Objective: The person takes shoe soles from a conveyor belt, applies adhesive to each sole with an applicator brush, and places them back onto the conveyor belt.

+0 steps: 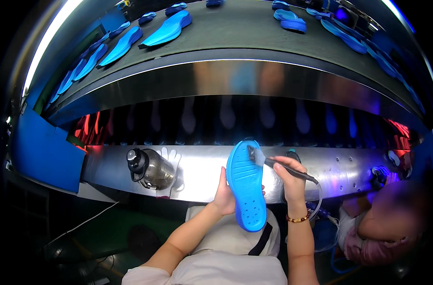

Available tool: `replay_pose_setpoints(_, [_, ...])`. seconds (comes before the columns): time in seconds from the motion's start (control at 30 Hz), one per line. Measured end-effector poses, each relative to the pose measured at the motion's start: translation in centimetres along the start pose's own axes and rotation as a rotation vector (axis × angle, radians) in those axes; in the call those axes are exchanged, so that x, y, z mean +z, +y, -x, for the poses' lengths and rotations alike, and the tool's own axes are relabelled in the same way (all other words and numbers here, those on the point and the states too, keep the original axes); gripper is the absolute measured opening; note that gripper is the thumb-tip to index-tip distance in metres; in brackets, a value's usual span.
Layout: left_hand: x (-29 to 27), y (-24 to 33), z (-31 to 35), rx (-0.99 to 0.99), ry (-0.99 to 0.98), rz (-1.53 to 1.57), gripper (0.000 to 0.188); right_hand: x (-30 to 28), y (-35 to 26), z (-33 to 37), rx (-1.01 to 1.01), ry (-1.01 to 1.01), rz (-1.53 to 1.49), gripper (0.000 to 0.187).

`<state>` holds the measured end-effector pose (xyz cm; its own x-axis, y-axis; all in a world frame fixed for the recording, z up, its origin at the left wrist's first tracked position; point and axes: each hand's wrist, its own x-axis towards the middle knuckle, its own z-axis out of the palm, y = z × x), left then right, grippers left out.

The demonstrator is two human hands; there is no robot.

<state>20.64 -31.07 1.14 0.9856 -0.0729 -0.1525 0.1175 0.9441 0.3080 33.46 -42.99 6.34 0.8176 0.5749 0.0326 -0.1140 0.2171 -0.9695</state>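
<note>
At centre, the left hand (224,194) has its grip clamped on a blue shoe sole (246,185), held upright with its toe toward twelve o'clock. At three o'clock of the sole, the right hand's (290,176) grip is closed around a dark-handled brush (273,164), bristles touching the sole's upper part. A dark water bottle (150,168) lies on the steel table (202,166) at nine o'clock, beside a white glove (171,156). More blue soles (169,29) ride the conveyor belt (245,28) at twelve o'clock. Another person's sleeve (368,247) shows at four o'clock.

top: white, short sleeves | strap: black | right wrist: beaded bracelet (297,219)
</note>
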Motion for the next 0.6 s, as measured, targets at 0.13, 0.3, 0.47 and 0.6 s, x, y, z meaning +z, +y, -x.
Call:
replay_pose_setpoints(0.13, [0.5,-1.0,-0.8,0.159,0.27,-0.159,0.087,3.1,-0.5,0.1,-0.288,-0.138,0.451,0.016])
replay_pose_setpoints(0.3, [-1.1,2.3,0.3,0.21,0.263,-0.15,0.086,3.0,-1.1,4.3,-0.481,-0.484,0.731,0.015])
replay_pose_setpoints(0.47, [0.6,3.0,1.4,0.131,0.15,-0.084,0.089,0.1,-3.6,4.2,-0.233,-0.71,0.43,0.018])
replay_pose_setpoints(0.6, [2.8,1.5,1.0,0.035,-0.039,-0.059,0.087,1.0,-4.4,1.5,-0.189,-0.289,0.26,0.022])
